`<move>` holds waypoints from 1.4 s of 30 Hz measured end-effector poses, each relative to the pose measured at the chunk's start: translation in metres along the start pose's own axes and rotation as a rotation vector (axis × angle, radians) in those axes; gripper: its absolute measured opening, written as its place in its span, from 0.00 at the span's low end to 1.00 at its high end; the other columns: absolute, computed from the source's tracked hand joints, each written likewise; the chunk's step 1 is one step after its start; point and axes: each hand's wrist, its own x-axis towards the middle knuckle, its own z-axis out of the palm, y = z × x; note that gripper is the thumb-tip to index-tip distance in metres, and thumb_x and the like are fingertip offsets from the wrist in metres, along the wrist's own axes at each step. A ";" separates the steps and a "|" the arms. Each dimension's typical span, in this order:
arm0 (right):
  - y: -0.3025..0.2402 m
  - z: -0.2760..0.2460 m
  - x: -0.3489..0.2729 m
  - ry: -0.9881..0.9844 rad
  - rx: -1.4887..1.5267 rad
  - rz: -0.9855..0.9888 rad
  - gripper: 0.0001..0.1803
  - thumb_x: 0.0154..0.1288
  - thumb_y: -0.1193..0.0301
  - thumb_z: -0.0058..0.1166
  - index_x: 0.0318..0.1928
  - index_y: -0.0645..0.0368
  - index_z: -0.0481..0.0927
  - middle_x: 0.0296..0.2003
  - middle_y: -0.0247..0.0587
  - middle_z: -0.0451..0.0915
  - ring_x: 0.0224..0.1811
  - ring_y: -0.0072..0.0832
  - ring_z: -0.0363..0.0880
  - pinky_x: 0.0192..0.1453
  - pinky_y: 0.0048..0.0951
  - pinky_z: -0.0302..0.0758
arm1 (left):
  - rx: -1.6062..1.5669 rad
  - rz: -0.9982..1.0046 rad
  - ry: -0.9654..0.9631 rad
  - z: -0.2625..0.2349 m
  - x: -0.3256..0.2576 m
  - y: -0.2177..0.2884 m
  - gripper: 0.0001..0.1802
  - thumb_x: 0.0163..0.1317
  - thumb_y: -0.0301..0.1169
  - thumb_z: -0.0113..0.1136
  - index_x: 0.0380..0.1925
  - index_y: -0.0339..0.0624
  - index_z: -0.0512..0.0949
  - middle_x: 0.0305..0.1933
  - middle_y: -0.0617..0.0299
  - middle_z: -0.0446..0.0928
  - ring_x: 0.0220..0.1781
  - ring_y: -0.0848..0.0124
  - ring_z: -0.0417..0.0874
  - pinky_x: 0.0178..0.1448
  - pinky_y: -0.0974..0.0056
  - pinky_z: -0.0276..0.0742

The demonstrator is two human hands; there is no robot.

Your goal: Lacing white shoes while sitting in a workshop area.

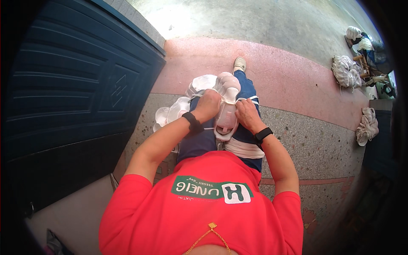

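Note:
A pale pink shoe upper (226,114) lies lengthwise across my lap, its rounded, cream and pink end pointing away from me. White lace (230,101) crosses its middle and runs out to both sides. At its left edge my left hand (208,105) is closed in a pinch on the lace. My right hand (248,114) has its fingers bent around the lace on the right side, near my thigh. A loose white end (253,98) sticks out beyond the right hand. What lies inside the fingers is partly hidden.
White shoe pieces (172,111) are heaped beside my left leg. A pale stack of strips (244,148) rests by my right thigh. A dark blue panelled door (76,80) stands at left. Bundles of white pieces (346,71) and another bundle (367,126) are at far right.

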 end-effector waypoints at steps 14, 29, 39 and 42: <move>-0.006 -0.001 -0.003 0.098 0.060 0.030 0.06 0.58 0.72 0.56 0.34 0.61 0.81 0.34 0.51 0.79 0.41 0.49 0.75 0.50 0.46 0.73 | 0.404 0.150 -0.233 -0.012 0.014 0.018 0.05 0.55 0.27 0.62 0.29 0.39 0.86 0.37 0.52 0.84 0.51 0.54 0.79 0.51 0.53 0.80; -0.018 -0.005 0.000 0.073 -0.049 -0.114 0.05 0.61 0.73 0.53 0.36 0.58 0.81 0.35 0.44 0.83 0.44 0.41 0.80 0.49 0.40 0.77 | 0.370 0.165 -0.040 -0.008 -0.020 0.029 0.09 0.59 0.36 0.64 0.32 0.41 0.82 0.35 0.54 0.82 0.50 0.53 0.79 0.46 0.46 0.75; -0.037 -0.023 0.014 -0.189 -0.378 -0.208 0.09 0.60 0.71 0.53 0.40 0.59 0.80 0.43 0.42 0.82 0.53 0.36 0.77 0.58 0.38 0.74 | 0.023 -0.148 -0.186 -0.006 -0.016 0.004 0.15 0.61 0.34 0.59 0.46 0.43 0.86 0.44 0.49 0.85 0.50 0.48 0.79 0.52 0.47 0.77; -0.064 -0.028 0.003 0.067 -0.133 -0.388 0.10 0.61 0.70 0.53 0.42 0.60 0.78 0.43 0.45 0.81 0.54 0.40 0.77 0.58 0.41 0.74 | -0.019 -0.162 -0.200 -0.009 -0.016 0.003 0.17 0.62 0.35 0.59 0.48 0.43 0.86 0.45 0.48 0.85 0.51 0.47 0.79 0.54 0.47 0.77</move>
